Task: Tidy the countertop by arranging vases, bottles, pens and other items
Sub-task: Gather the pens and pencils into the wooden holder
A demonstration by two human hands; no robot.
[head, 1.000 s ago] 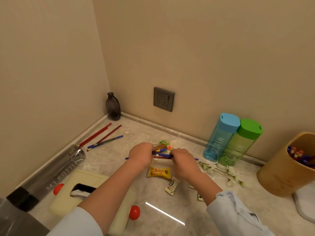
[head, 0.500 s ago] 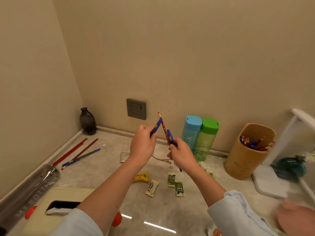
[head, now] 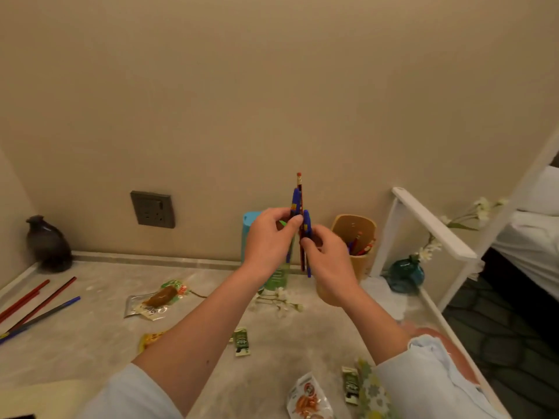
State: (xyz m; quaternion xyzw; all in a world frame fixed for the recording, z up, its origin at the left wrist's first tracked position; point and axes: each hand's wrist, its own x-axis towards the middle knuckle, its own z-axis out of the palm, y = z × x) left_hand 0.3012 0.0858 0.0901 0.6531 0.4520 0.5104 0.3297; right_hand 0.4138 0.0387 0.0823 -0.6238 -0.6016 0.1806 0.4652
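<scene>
Both hands are raised above the marble countertop, holding a small upright bundle of pens and pencils: blue pens and a red pencil with an eraser tip. My left hand pinches the bundle from the left. My right hand grips it lower down from the right. Behind my right hand stands a tan pen holder with several pens inside. A blue-lidded bottle and a green bottle stand behind my hands, mostly hidden.
Red pencils and a blue pen lie at the left. A dark vase sits in the corner. Snack packets and flower sprigs are scattered about. A teal vase stands under a white rack.
My hands lifted the pens off the countertop, then brought them together into one upright bundle and moved them right, in front of the bottles and pen holder. The view turned right.
</scene>
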